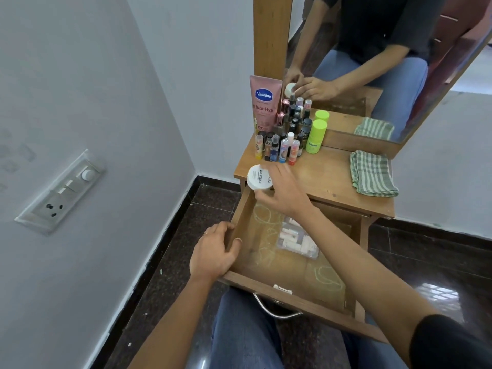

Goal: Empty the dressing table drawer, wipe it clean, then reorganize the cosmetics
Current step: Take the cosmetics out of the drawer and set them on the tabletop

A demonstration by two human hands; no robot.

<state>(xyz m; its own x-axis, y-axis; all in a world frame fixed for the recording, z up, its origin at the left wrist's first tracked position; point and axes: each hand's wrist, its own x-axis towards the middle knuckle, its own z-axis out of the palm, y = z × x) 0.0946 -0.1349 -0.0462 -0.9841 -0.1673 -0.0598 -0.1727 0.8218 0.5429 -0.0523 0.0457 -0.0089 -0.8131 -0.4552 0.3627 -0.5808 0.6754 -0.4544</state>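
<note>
Right hand (285, 191) closed around a white round jar (257, 177), held over the counter (327, 179) front-left corner, above the open drawer (266, 284). Left hand (215, 251) gripping the drawer's left wall. Inside: a clear box (298, 242) of small items, bare wood around it. Bottles (282, 145) clustered at counter rear, folded cloth (372, 173) right.

Open wooden drawer (298, 272) pulled out from the wooden dressing table (327, 179). Left hand (215, 251) grips the drawer's left wall. Right hand (285, 190) holds a round white nail-polish-remover tub (257, 177) above the drawer's back left corner. Clear plastic box of small items (295, 239) sits inside the drawer. Green striped folded cloth (372, 173) lies on the tabletop behind the drawer; cluster of small cosmetic bottles (285, 145) and pink Vaseline tube (265, 105) stand further back.
</note>
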